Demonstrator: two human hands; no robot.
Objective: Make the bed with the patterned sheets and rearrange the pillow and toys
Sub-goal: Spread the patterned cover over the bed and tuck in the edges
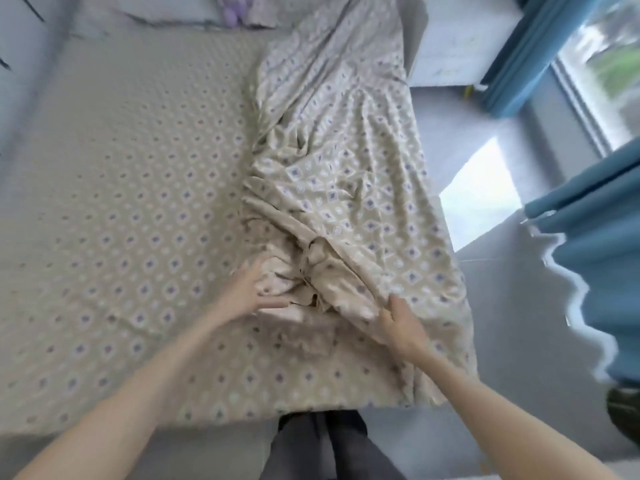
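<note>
Head view: the top sheet (339, 188) lies bunched in a long band down the right half of the bed (104, 202), its long axis running near to far, with the left half covered only by the flat fitted sheet. The left hand (242, 292) rests spread-fingered on the bunched folds at the band's near left edge, its grip released. The right hand (403, 323) lies just right of it on the band's near right fold; whether it pinches cloth I cannot tell. The spare cloth must likely travel left, and the left hand is nearer that side. Far off, a pillow (166, 8) and purple toy (235, 8) sit at the head. No containers show.
</note>
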